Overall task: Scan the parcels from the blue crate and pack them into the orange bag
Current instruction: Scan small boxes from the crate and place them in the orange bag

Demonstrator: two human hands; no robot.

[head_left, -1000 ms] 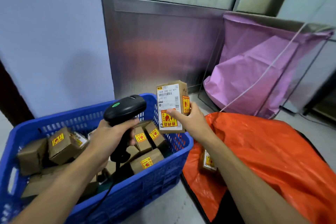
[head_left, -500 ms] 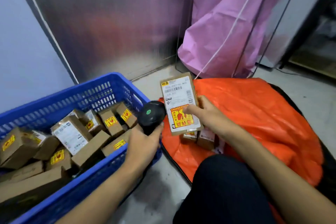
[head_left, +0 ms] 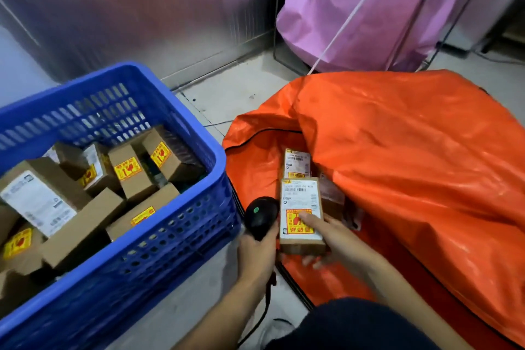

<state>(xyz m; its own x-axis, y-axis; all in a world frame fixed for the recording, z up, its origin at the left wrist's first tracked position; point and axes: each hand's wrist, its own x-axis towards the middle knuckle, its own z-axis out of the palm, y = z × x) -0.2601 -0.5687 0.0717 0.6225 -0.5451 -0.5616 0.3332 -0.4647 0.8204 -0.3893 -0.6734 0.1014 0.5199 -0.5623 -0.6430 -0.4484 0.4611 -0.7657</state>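
Note:
My right hand (head_left: 333, 239) grips a brown cardboard parcel (head_left: 300, 207) with a white label and a yellow-red sticker, held low at the mouth of the orange bag (head_left: 412, 165). Just left of it, my left hand (head_left: 257, 253) is closed on the black barcode scanner (head_left: 260, 216), between bag and crate. Inside the bag's opening lies another labelled parcel (head_left: 297, 163), and more show beside my held parcel. The blue crate (head_left: 176, 236) on the left holds several brown parcels (head_left: 127, 170).
A pink bag (head_left: 369, 8) on a wire frame stands behind the orange bag. A metal panel (head_left: 142, 8) forms the back wall. The scanner's cable (head_left: 264, 315) runs down over the grey floor (head_left: 235, 94). My dark-clad knee (head_left: 355, 324) is at the bottom.
My right hand has lowered the parcel from over the crate down to the orange bag's opening. My left hand with the scanner has followed to the right and down. The view has tilted downward.

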